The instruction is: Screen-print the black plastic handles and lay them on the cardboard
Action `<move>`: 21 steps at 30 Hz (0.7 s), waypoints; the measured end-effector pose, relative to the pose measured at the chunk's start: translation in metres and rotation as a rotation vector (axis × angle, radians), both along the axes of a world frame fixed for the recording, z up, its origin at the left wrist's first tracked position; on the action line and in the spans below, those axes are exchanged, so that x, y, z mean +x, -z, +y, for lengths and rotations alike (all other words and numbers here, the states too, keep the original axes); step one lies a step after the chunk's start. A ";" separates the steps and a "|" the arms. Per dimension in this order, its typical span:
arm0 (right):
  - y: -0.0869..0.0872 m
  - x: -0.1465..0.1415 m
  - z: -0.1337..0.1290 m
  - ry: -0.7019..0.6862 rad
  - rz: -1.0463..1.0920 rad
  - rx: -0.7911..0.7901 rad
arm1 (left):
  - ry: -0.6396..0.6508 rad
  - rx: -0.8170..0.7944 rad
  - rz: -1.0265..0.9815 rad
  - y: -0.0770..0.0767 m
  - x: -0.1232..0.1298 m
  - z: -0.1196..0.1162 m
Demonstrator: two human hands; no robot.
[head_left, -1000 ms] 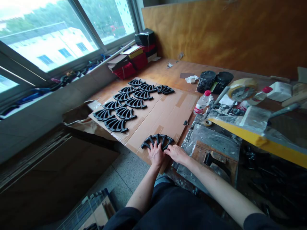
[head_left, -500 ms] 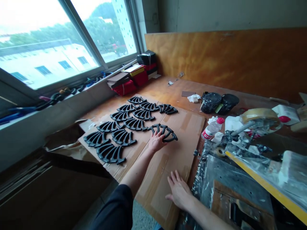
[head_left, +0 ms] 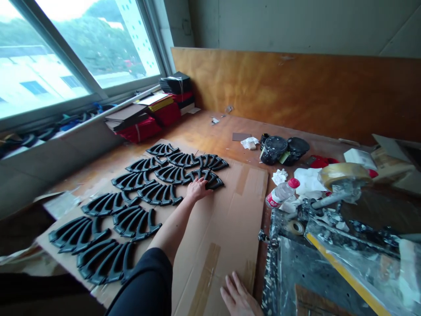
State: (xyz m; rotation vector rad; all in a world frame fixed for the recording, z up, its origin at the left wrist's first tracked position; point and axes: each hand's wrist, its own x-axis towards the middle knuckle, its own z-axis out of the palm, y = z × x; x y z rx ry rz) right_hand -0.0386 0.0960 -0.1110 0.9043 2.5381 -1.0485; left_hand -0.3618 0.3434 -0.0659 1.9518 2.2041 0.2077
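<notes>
Black fan-shaped ribbed pieces [head_left: 159,193] lie in rows on a flat cardboard sheet [head_left: 230,219]. At the right end of one row, my left hand [head_left: 197,189] rests on the near edge of a black ribbed piece [head_left: 212,179], its fingers curved over the edge and partly hidden. That piece lies just below another ribbed piece [head_left: 213,161]. My right hand [head_left: 239,297] is at the bottom of the view, fingers spread flat on the cardboard near its right edge, holding nothing.
Right of the cardboard stand a bottle with a red cap [head_left: 282,193], black tubs [head_left: 273,149], a tape roll [head_left: 345,175] and a dark work surface [head_left: 305,272]. Red and black stacks [head_left: 141,129] sit by the window. A wooden board [head_left: 289,87] stands behind.
My left hand has moved the ribbed piece up against the row's end piece. The camera view has shifted forward and to the right. My right hand stays flat on the cardboard.
</notes>
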 end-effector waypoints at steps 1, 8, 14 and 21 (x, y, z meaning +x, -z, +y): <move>-0.003 0.000 0.000 0.014 0.002 -0.011 | -0.037 0.005 0.009 0.002 0.001 -0.003; -0.064 0.003 0.005 0.078 0.008 -0.122 | -0.325 0.205 0.028 0.025 0.062 -0.050; -0.105 0.021 0.014 -0.005 0.084 0.005 | -0.338 0.203 -0.164 0.036 0.132 -0.121; -0.141 0.175 -0.011 0.305 0.199 0.287 | -0.468 0.080 -0.581 -0.003 0.189 -0.181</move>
